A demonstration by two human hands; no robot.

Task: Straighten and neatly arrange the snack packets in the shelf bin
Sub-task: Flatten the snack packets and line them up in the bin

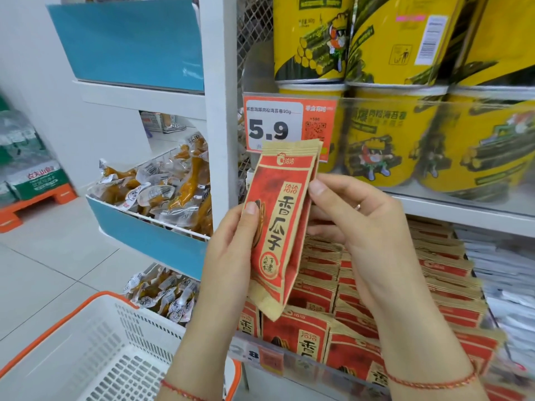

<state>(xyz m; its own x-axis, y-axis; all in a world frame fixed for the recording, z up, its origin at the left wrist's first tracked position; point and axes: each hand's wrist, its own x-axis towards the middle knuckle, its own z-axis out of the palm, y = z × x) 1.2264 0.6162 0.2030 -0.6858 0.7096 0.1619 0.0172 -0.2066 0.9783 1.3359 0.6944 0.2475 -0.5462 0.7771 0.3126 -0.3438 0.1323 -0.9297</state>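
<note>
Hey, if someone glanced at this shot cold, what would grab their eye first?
The red and tan snack packet, held upright at centre by the left hand and right hand. Behind it, the big 5.9 price tag and yellow tubs at upper right; more red packets fill the bin below.

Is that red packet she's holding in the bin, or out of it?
Out. Both the left hand and right hand hold the red packet upright above the bin's rows of packets.
</note>
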